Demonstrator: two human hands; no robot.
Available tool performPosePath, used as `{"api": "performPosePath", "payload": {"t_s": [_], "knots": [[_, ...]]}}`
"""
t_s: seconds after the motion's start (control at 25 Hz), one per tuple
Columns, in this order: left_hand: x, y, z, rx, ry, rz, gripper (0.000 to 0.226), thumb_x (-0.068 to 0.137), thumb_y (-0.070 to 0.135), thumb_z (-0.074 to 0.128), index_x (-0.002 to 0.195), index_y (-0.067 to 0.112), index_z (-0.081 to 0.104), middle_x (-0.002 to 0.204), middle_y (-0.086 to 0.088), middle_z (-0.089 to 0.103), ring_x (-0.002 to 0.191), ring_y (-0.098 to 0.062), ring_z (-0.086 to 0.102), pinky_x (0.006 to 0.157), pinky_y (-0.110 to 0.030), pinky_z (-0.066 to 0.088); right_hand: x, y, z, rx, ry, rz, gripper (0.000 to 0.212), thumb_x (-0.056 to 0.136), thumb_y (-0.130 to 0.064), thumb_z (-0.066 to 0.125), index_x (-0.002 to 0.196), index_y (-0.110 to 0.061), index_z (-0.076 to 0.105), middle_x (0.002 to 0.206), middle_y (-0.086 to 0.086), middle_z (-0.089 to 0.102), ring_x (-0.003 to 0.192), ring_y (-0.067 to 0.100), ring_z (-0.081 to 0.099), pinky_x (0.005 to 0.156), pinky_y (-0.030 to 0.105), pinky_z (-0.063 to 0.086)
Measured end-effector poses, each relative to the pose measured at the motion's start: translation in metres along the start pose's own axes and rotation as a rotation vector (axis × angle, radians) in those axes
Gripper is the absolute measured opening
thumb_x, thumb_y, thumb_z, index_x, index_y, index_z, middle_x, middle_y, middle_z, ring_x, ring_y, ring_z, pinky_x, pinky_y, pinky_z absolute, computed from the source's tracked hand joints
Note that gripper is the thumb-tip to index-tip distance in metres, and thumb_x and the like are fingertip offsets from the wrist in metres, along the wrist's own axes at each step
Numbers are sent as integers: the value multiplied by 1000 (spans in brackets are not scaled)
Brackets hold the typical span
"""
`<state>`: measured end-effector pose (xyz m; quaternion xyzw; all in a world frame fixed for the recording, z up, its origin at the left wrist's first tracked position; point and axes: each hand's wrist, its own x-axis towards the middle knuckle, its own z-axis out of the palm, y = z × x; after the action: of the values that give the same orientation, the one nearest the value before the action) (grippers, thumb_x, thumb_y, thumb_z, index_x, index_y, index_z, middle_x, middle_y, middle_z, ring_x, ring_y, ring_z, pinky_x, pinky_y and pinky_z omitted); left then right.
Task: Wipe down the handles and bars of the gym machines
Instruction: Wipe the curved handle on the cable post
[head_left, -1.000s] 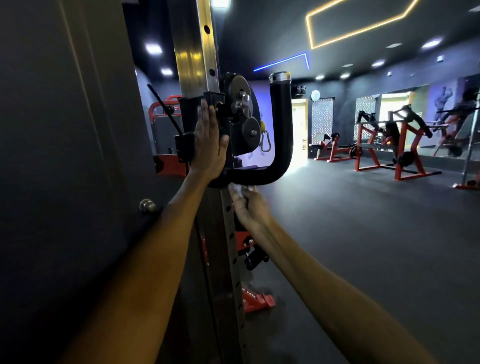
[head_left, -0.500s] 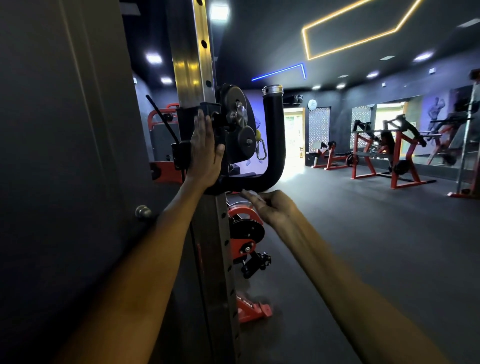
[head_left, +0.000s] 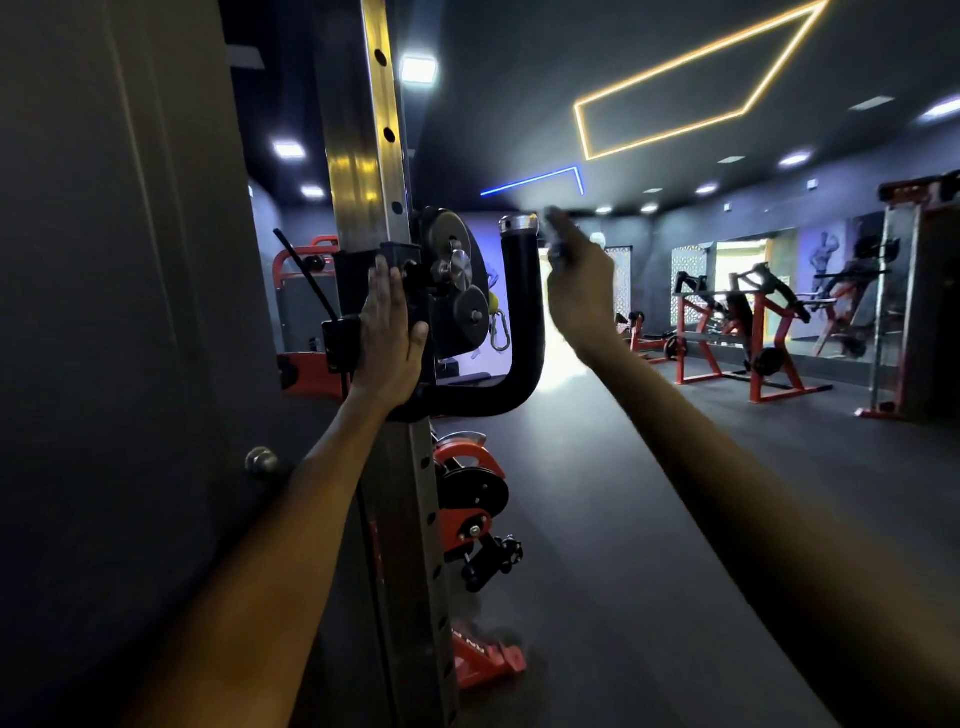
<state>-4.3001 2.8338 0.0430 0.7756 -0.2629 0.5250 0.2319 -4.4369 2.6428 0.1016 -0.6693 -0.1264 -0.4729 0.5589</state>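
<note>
1. Counting first: one steel upright (head_left: 363, 156) with a row of holes down its face, one black pulley carriage (head_left: 447, 291) clamped to it, one black curved handle (head_left: 522, 332) capped in chrome, one red pulley unit (head_left: 470, 499) lower on the same upright, two hands, and two red machines (head_left: 748, 332) far off to the right of the upright.
2. A silver carabiner (head_left: 500, 332) hangs inside the curve of the handle, just right of the carriage.
3. The curved handle leaves the carriage near its bottom edge, runs right from the upright, then bends upward to its chrome cap.
4. The handle's lower run begins just under the heel of the left hand (head_left: 387, 338); its upright arm stands between the carriage and the right hand (head_left: 579, 283).
5. The left hand lies flat against the carriage on the upright's front, fingers straight and together pointing up, thumb spread out to the right against the black housing. It curls round nothing.
6. The right hand is raised just right of the handle's cap, its fingers bunched round a small pale cloth (head_left: 557, 244). Motion blur smears both, so I cannot tell whether the cloth touches the cap or sits just beside it.
7. A round metal knob (head_left: 261, 460) sticks out of the dark panel left of the upright, below the left forearm.
</note>
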Motion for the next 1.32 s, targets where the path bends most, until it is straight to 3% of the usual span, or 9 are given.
{"api": "performPosePath", "payload": {"t_s": [0.08, 0.16, 0.36, 0.52, 0.64, 0.76, 0.88, 1.12, 1.32], "knots": [[0, 2, -2, -2, -5, 1, 68, 95, 27, 30, 151, -1, 3, 159, -22, -4, 147, -25, -7, 115, -21, -12, -20, 23, 13, -134, -47, -188, 62, 82, 16, 32, 141, -1, 38, 142, 11, 44, 128, 14, 42, 101, 2, 23], [0, 4, -2, -6, -14, -16, 68, 94, 27, 30, 151, -1, 3, 159, -21, -4, 147, -25, -7, 115, -20, -13, -70, 58, 12, -145, -63, -199, 71, 77, 20, 29, 145, -1, 28, 150, 10, 29, 139, 16, 28, 109, 6, 15], [-1, 8, -4, 3, 2, -13, 70, 94, 29, 30, 150, -3, 4, 159, -23, -3, 145, -21, -8, 114, -18, -14, -72, 59, -9, -120, 132, -101, 47, 86, 14, 35, 130, 5, 50, 128, 16, 56, 120, 25, 53, 102, 12, 34], [-2, 8, -5, 3, 2, -19, 70, 96, 25, 37, 151, -1, 2, 159, -20, -6, 144, -19, -10, 113, -17, -14, 4, 38, 8, -411, -144, -653, 58, 79, 15, 31, 136, 6, 43, 146, 15, 36, 138, 32, 29, 118, 35, 17], [-2, 10, -6, 2, -1, -18, 70, 97, 24, 39, 151, 0, 1, 159, -18, -7, 144, -17, -12, 112, -16, -15, -27, 83, 1, -675, -258, -877, 52, 79, 21, 35, 126, 9, 51, 136, 24, 47, 134, 39, 33, 114, 51, 22], [-2, 10, -5, 13, 7, -24, 69, 98, 28, 38, 152, 2, 2, 160, -17, -7, 144, -17, -11, 113, -18, -14, -76, 106, -27, -732, -394, -962, 45, 89, 13, 26, 121, 8, 57, 129, 22, 55, 130, 35, 42, 114, 44, 27], [-4, 11, -4, 6, 24, -27, 70, 97, 36, 30, 152, 4, 2, 160, -15, -7, 144, -15, -12, 113, -17, -14, -31, 62, -22, -648, -287, -914, 49, 100, -5, 16, 115, 8, 61, 122, 24, 58, 120, 35, 51, 109, 32, 32], [-4, 10, -4, 7, 1, -37, 69, 98, 31, 36, 152, 4, 2, 160, -14, -8, 144, -14, -14, 115, -23, -10, -8, 65, -10, -911, -398, -1121, 34, 79, 5, 36, 98, 4, 64, 106, 21, 62, 116, 37, 53, 111, 48, 26], [-6, 11, -3, 20, 44, -26, 69, 98, 21, 44, 152, 1, 6, 160, -17, -4, 145, -17, -9, 113, -16, -15, -16, 51, -14, -685, -473, -1036, 36, 96, -3, 26, 104, 6, 60, 104, 26, 61, 106, 36, 51, 102, 44, 37]]}}
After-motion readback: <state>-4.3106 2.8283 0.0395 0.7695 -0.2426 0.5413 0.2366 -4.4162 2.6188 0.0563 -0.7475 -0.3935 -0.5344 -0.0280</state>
